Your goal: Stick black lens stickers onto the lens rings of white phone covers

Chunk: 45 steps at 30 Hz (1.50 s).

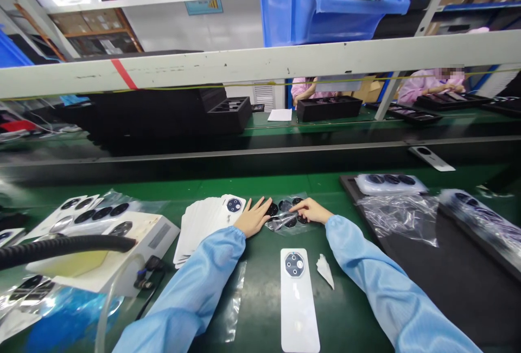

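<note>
Hands at the bench: my right grip (311,211) is resting its fingertips on a clear plastic bag (277,225) of round black lens pieces (285,205), fingers together, and whether it is pinching anything I cannot tell. My left grip (252,218) is lying open, fingers spread, just left of the bag, beside a stack of white cards (207,228). A single white card (295,299) is lying on the green worktop (350,309) nearer me than the bag.
</note>
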Each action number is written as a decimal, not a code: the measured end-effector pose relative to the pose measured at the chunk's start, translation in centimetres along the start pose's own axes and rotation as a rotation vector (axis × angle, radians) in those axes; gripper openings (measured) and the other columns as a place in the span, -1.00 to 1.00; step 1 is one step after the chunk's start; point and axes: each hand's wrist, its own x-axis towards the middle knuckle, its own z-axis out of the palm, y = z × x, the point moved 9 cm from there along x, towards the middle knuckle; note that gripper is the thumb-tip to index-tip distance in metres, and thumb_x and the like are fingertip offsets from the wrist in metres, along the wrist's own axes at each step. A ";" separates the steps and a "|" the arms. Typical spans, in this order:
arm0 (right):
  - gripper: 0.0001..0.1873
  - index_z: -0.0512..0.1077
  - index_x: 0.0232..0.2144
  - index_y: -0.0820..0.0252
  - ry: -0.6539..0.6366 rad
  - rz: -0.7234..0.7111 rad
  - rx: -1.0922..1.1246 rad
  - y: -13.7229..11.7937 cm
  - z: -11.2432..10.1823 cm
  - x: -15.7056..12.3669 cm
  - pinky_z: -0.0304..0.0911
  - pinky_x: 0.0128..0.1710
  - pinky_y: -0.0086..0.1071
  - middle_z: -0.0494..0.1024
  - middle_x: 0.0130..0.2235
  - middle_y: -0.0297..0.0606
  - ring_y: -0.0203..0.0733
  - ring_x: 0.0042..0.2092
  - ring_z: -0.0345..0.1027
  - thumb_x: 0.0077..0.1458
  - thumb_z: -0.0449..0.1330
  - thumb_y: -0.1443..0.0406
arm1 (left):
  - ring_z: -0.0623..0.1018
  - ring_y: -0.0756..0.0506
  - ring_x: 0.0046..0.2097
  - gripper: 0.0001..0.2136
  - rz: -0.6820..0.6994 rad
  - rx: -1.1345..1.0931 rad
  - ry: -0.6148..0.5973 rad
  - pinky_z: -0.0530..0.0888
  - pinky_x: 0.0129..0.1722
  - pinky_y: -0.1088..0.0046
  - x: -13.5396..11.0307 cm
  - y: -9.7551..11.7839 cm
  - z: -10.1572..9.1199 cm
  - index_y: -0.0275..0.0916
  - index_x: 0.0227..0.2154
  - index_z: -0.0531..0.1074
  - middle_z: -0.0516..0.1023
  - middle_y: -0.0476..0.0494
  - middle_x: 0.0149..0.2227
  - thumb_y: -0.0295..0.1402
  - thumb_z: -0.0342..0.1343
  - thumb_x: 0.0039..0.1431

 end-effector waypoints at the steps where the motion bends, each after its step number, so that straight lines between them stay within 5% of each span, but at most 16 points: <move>1: -0.68 0.37 -0.01 0.23 0.003 0.008 -0.012 0.2 -0.1 -0.3 0.40 -0.18 -0.21 0.44 -0.02 -0.16 -0.16 -0.12 0.41 0.22 0.16 0.21 | 0.26 -0.32 0.23 -0.57 0.006 -0.010 0.006 0.18 0.18 -0.15 0.1 0.2 0.0 -0.20 0.16 0.24 0.21 -0.25 0.25 -0.28 0.09 0.26; 14: -0.68 0.36 -0.01 0.22 0.120 -0.067 -0.236 -2.0 0.5 -1.5 0.36 -0.09 -0.12 0.43 0.00 -0.16 -0.12 -0.06 0.39 0.23 0.15 0.20 | 0.37 -0.28 0.14 -0.60 -0.050 -0.142 -0.094 0.35 0.08 -0.04 0.8 -0.6 2.0 -0.21 0.12 0.28 0.27 -0.26 0.20 -0.27 0.11 0.24; 25: -0.70 0.37 -0.03 0.22 0.040 -0.107 -0.277 -1.1 -0.1 -4.0 0.37 -0.11 -0.15 0.44 -0.02 -0.17 -0.14 -0.09 0.40 0.24 0.15 0.21 | 0.27 -0.33 0.21 -0.54 -0.172 -0.171 -0.120 0.24 0.14 -0.12 1.4 -0.4 3.3 -0.20 0.17 0.23 0.18 -0.26 0.26 -0.25 0.11 0.24; 30: -0.69 0.38 -0.03 0.24 0.057 -0.042 -0.246 1.0 -2.4 -5.2 0.40 -0.16 -0.19 0.46 -0.05 -0.19 -0.15 -0.12 0.41 0.23 0.16 0.20 | 0.31 -0.31 0.19 -0.56 -0.142 -0.164 -0.170 0.29 0.12 -0.10 1.5 -0.6 3.1 -0.21 0.15 0.25 0.21 -0.26 0.24 -0.27 0.12 0.24; 38: -0.69 0.38 -0.04 0.25 0.269 0.230 -0.248 6.6 -9.7 -8.6 0.41 -0.20 -0.23 0.45 -0.04 -0.18 -0.16 -0.14 0.42 0.22 0.16 0.20 | 0.40 -0.27 0.11 -0.60 -0.112 -0.140 -0.171 0.38 0.05 -0.02 2.4 -1.4 1.7 -0.23 0.11 0.29 0.31 -0.26 0.17 -0.28 0.11 0.24; 45: -0.69 0.37 -0.03 0.23 0.451 0.241 -0.325 6.8 -10.3 -8.9 0.38 -0.13 -0.16 0.44 -0.03 -0.17 -0.14 -0.10 0.40 0.24 0.14 0.20 | 0.30 -0.32 0.19 -0.56 -0.110 -0.065 0.007 0.27 0.13 -0.11 2.2 2.0 1.2 -0.21 0.14 0.26 0.21 -0.26 0.24 -0.25 0.12 0.23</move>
